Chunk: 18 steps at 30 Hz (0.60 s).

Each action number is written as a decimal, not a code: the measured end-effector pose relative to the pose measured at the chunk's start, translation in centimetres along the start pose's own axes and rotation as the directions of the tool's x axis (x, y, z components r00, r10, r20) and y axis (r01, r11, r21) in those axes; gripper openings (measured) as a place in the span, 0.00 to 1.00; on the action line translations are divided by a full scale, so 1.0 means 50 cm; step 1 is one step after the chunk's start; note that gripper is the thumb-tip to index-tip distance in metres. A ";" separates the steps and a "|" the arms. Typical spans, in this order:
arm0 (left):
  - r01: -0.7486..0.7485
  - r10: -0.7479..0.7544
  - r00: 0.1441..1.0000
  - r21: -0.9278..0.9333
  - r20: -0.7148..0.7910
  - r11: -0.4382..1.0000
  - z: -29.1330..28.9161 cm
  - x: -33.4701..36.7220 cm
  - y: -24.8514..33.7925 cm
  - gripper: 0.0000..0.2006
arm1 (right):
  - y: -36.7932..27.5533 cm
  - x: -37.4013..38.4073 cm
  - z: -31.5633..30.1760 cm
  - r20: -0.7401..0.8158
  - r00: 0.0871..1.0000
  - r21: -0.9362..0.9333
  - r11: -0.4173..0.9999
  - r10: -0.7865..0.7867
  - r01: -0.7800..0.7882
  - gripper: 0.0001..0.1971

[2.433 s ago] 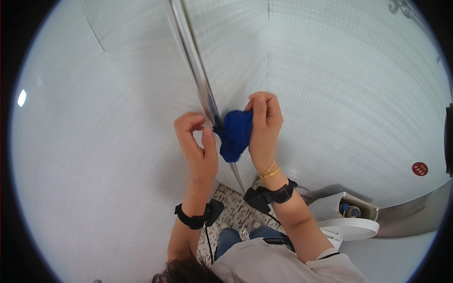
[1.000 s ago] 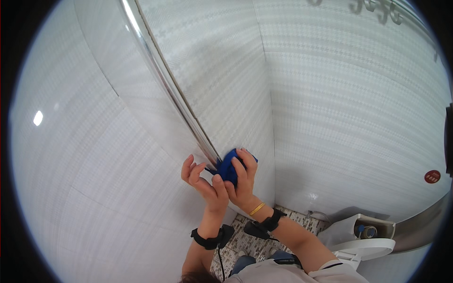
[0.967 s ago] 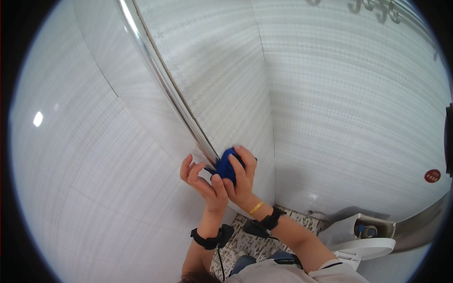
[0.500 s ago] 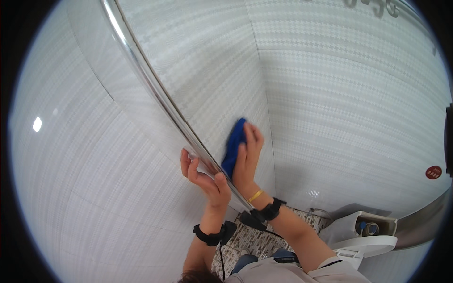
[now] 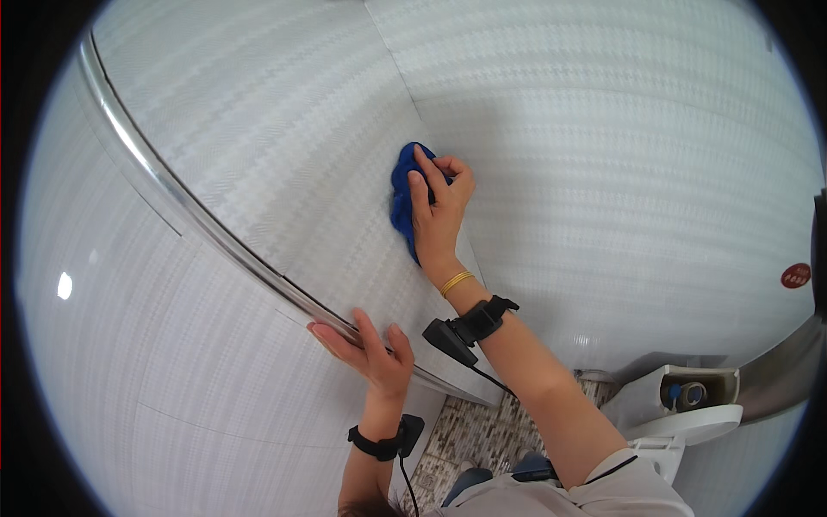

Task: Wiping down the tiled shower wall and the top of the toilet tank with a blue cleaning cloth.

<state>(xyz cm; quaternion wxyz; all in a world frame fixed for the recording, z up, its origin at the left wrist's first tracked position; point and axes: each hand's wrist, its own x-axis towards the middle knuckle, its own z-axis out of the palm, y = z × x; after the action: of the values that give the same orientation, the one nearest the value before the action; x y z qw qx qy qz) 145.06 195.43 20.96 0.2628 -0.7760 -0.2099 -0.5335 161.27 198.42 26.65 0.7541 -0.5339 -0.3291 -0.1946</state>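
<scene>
A crumpled blue cloth [image 5: 401, 207] lies against the pale patterned wall panel [image 5: 284, 164], close to the corner. My right hand [image 5: 440, 203] presses on it, fingers bent over the fabric. Lower down, a shiny metal trim [image 5: 215, 233] runs along the panel's edge. Against that trim rests my left hand [image 5: 379, 362], open with its fingers spread; nothing shows in its grasp. Each wrist carries a black strap with a small box and a cable, and a yellow bracelet [image 5: 455, 283] circles the right wrist.
At the lower right stands a toilet, its tank [image 5: 659, 388] uncovered and its white lid [image 5: 689, 424] raised. The second wall [image 5: 620, 189] meets the panel at the corner. A round red sticker [image 5: 795, 276] is on the right. Mosaic flooring [image 5: 474, 431] lies below.
My right hand has moved up the panel with the blue cloth, its fingers now more bent. My left hand stays at the metal trim with its fingers shifted. The view has shifted too.
</scene>
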 end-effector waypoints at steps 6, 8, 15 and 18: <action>-0.022 0.021 1.000 -0.182 -0.007 0.983 0.004 0.001 -0.005 0.24 | -0.020 -0.121 -0.033 0.095 0.976 0.190 0.966 -0.197 0.176 0.23; 0.012 -0.015 1.000 -0.243 -0.011 0.970 0.002 -0.001 -0.005 0.25 | -0.031 -0.177 -0.063 0.184 0.935 0.286 0.927 -0.302 0.243 0.25; -0.417 0.428 0.898 -0.111 0.101 0.902 0.004 -0.042 0.006 0.19 | 0.037 -0.158 -0.063 0.227 0.883 0.434 0.854 -0.412 0.287 0.28; -0.411 0.426 0.895 -0.128 0.129 0.903 0.006 -0.025 0.026 0.12 | 0.081 -0.115 -0.058 0.187 0.945 0.303 0.931 -0.268 0.204 0.27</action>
<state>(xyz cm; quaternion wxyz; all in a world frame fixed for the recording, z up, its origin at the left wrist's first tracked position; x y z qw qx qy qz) 145.65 194.57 19.46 0.3165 -0.8536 -0.0313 -0.4126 160.63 196.79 19.24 0.7506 -0.3968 -0.4989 -0.1739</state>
